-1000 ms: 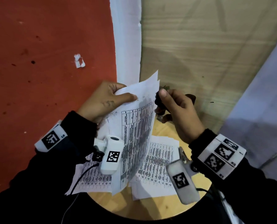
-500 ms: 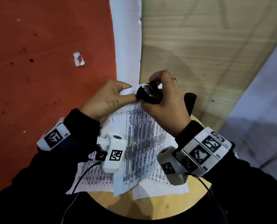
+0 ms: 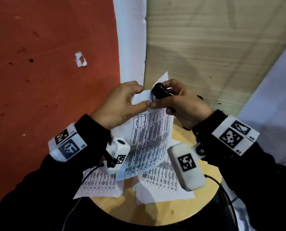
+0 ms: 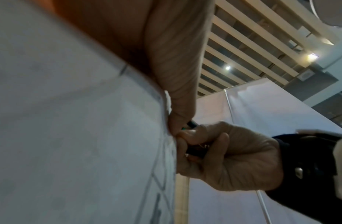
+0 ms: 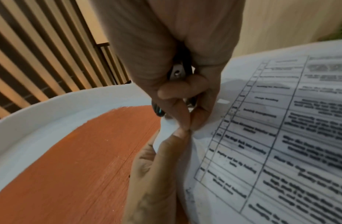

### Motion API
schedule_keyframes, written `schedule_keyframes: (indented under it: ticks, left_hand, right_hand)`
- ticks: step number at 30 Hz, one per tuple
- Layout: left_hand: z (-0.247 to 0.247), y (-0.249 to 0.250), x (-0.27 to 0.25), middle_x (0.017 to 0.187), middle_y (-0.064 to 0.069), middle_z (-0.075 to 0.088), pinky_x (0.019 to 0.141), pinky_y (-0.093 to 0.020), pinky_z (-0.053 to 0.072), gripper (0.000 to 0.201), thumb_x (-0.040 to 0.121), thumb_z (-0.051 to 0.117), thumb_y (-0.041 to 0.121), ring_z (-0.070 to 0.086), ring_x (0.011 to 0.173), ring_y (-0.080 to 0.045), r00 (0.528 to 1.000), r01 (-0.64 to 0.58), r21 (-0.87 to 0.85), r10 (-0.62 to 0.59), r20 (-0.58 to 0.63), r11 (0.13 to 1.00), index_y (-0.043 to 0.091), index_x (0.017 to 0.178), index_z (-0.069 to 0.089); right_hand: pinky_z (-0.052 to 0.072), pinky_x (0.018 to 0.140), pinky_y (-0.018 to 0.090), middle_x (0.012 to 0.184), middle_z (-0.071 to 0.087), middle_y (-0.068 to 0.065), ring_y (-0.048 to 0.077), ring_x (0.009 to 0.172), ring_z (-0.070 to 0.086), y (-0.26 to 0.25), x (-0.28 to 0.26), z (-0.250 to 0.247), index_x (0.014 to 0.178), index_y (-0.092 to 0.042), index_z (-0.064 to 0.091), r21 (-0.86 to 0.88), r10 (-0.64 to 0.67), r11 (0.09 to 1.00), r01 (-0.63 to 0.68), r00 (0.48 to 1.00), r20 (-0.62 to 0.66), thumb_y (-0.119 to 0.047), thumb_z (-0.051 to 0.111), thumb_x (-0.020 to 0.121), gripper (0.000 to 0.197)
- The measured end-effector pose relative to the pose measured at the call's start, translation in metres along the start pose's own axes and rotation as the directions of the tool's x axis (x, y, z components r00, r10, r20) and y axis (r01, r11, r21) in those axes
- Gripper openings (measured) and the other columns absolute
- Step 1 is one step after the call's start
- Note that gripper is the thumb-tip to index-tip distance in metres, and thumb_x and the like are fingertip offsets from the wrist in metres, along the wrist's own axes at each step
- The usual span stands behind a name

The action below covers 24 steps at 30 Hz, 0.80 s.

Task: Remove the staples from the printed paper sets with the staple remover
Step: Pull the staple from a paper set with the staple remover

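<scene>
I hold a printed paper set (image 3: pixel 149 135) up above a small round wooden table (image 3: pixel 169 212). My left hand (image 3: pixel 122 104) pinches its top left corner between thumb and fingers. My right hand (image 3: pixel 179 100) grips the black staple remover (image 3: pixel 160 93) and presses it against that same corner, its thumb tip meeting my left thumb. In the right wrist view the staple remover (image 5: pixel 180 71) shows its metal hinge between my fingers, beside the paper set (image 5: pixel 281 136). The left wrist view shows the paper set (image 4: pixel 70 136) close up and my right hand (image 4: pixel 223 156). The staple itself is hidden.
More printed sheets (image 3: pixel 98 184) lie on the table under my wrists, some hanging over its left rim, others (image 3: pixel 164 184) to the right. Beyond the table are red flooring (image 3: pixel 47 80), a white strip (image 3: pixel 132 39) and a wood-patterned panel (image 3: pixel 214 39).
My right hand swung the staple remover from beside the sheet's right edge onto its top corner. The paper turned flatter towards me, and both thumbs now meet at the corner.
</scene>
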State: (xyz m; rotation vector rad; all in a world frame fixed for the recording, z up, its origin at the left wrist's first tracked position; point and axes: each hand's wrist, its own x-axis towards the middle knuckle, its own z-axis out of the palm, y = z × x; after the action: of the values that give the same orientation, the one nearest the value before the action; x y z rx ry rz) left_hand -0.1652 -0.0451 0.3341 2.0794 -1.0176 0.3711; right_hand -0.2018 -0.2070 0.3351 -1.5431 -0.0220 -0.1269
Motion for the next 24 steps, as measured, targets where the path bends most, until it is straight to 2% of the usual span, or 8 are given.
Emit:
schedule_keyframes:
  ticks: [3,8,12,14,17,20,22,24]
  left_hand:
    - [0.002,0.000,0.001,0.067,0.005,0.045,0.055,-0.027,0.029,0.040,0.073,0.050,0.044,0.043,0.061,-0.011,1.000,-0.029,0.116,0.030,-0.004,0.993,0.006,0.076,0.063]
    - [0.007,0.006,0.001,0.067,0.013,0.031,0.051,-0.015,0.024,0.017,0.086,0.061,0.025,0.031,0.056,-0.003,0.999,-0.028,0.326,0.021,0.024,0.945,0.013,0.080,0.052]
    - [0.004,0.004,0.005,0.067,0.003,0.046,0.054,-0.026,0.024,0.048,0.075,0.048,0.048,0.040,0.061,-0.015,1.000,-0.020,0.222,0.015,0.024,0.975,0.003,0.080,0.064]
    - [0.003,0.000,0.008,0.072,-0.005,0.054,0.057,-0.033,0.028,0.055,0.068,0.043,0.053,0.047,0.066,-0.021,0.999,-0.008,0.168,0.003,0.032,0.986,0.004,0.079,0.065]
    - [0.003,-0.006,0.010,0.074,-0.008,0.055,0.058,-0.034,0.028,0.046,0.072,0.052,0.044,0.050,0.069,-0.024,1.000,0.011,0.203,-0.010,-0.003,0.979,0.001,0.081,0.066]
    - [-0.001,-0.012,0.008,0.063,0.007,0.040,0.058,-0.029,0.014,0.026,0.074,0.056,0.029,0.038,0.060,-0.017,0.996,0.048,0.232,-0.028,-0.089,0.971,0.003,0.075,0.063]
    - [-0.005,-0.017,0.006,0.063,0.016,0.033,0.058,-0.028,0.012,0.024,0.074,0.055,0.028,0.035,0.060,-0.017,0.995,0.048,0.242,-0.024,-0.099,0.969,0.004,0.074,0.060]
    - [-0.010,-0.020,0.005,0.065,0.018,0.032,0.058,-0.029,0.011,0.024,0.075,0.054,0.028,0.035,0.065,-0.017,0.995,0.040,0.259,-0.015,-0.096,0.965,0.005,0.073,0.057]
  right_hand:
    - [0.030,0.033,0.013,0.071,0.050,0.003,0.000,0.038,0.047,0.000,-0.001,0.000,0.079,-0.016,0.048,0.036,0.032,0.999,-0.032,0.999,-0.006,0.020,0.063,0.071,0.040]
    - [0.030,0.033,0.012,0.064,0.051,0.001,0.000,0.035,0.046,-0.001,-0.002,0.000,0.080,-0.015,0.047,0.059,0.054,0.997,-0.052,0.998,-0.027,0.020,0.062,0.071,0.040]
    - [0.038,0.041,0.017,0.081,0.050,-0.004,0.001,0.050,0.049,0.009,-0.003,0.004,0.084,-0.022,0.045,-0.173,-0.250,0.957,0.232,0.964,-0.091,0.006,0.075,0.069,0.043]
    - [0.044,0.055,0.025,0.087,0.050,-0.009,0.011,0.068,0.053,0.015,-0.002,0.005,0.086,-0.030,0.043,-0.320,-0.445,0.861,0.396,0.891,-0.094,-0.008,0.077,0.067,0.045]
    - [0.049,0.072,0.038,0.093,0.052,-0.005,0.024,0.083,0.055,0.022,0.003,0.001,0.090,-0.034,0.042,-0.461,-0.595,0.749,0.476,0.789,-0.151,-0.012,0.070,0.069,0.041]
    - [0.045,0.077,0.035,0.096,0.053,0.004,0.026,0.087,0.054,0.038,0.005,-0.016,0.097,-0.015,0.051,-0.565,-0.615,0.717,0.409,0.752,-0.237,-0.003,0.069,0.070,0.035]
    - [0.035,0.072,0.025,0.093,0.054,0.007,0.026,0.087,0.051,0.051,0.006,-0.029,0.098,-0.004,0.054,-0.645,-0.551,0.714,0.273,0.787,-0.277,0.000,0.071,0.069,0.035]
    - [0.032,0.069,0.026,0.091,0.056,0.010,0.029,0.088,0.052,0.061,0.009,-0.040,0.098,-0.001,0.053,-0.686,-0.473,0.711,0.155,0.827,-0.304,0.001,0.070,0.071,0.032]
